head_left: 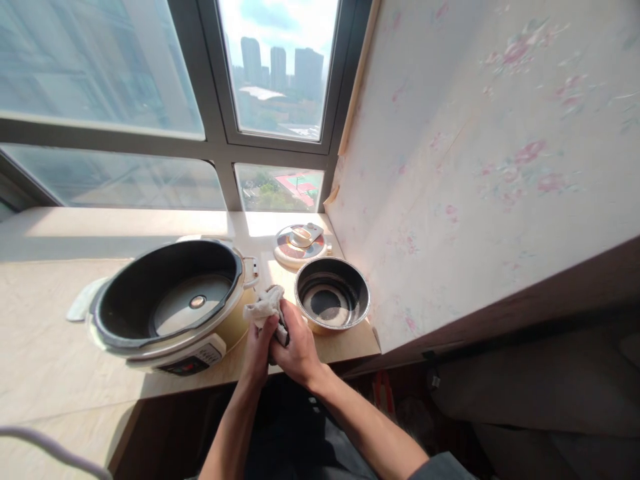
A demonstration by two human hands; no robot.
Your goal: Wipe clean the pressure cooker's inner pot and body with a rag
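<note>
Both my hands are closed together around a crumpled white cloth (265,305) near the front edge of the sill. My left hand (259,350) grips it from the left, and my right hand (298,343) wraps it from the right. A dark part shows between the hands; whether it belongs to the cloth I cannot tell. To the left stands a cream electric pressure cooker (235,321), lidless, its heating plate (183,303) bare inside. Close to my right hand is a dark inner pot (333,293), with some wet-looking patches on its bottom.
A round lid (300,244) lies behind the inner pot, by the window frame (225,153). A flower-patterned wall (450,147) rises at the right. The pale stone-like sill (40,320) runs left, with a grey cable (55,450) at its lower left.
</note>
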